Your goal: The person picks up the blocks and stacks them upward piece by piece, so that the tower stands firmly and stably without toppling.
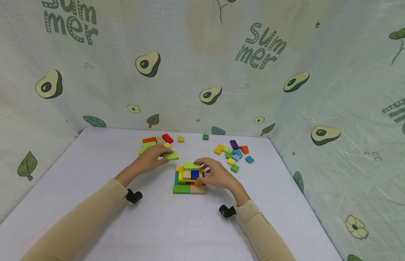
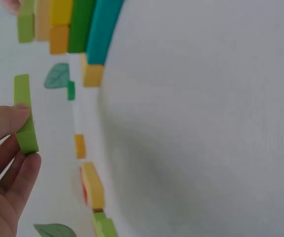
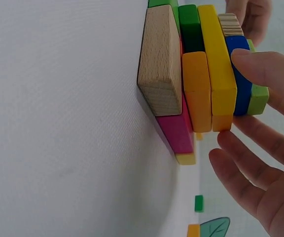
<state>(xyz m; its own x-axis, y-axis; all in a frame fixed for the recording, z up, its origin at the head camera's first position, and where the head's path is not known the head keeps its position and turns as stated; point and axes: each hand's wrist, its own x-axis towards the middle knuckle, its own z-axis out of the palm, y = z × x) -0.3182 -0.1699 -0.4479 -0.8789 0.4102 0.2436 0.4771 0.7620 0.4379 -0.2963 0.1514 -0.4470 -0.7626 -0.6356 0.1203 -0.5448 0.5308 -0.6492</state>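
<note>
— From here, biggest first?
— White-covered counter (image 1: pixel 163 224); midway across, the stacked block tower (image 1: pixel 187 178).
— Hands?
— Left hand (image 1: pixel 151 158), off the tower's left side. Right hand (image 1: pixel 218 173), at its right side.
— Blocks?
— Lime-green block (image 1: pixel 172 156): left fingers clamped on it, held above the counter. Blue block (image 1: pixel 194 174), high in the tower: right thumb touching it; whether those fingers clamp, I can't tell. Small: one green block (image 1: pixel 205 137) near the back edge.
</note>
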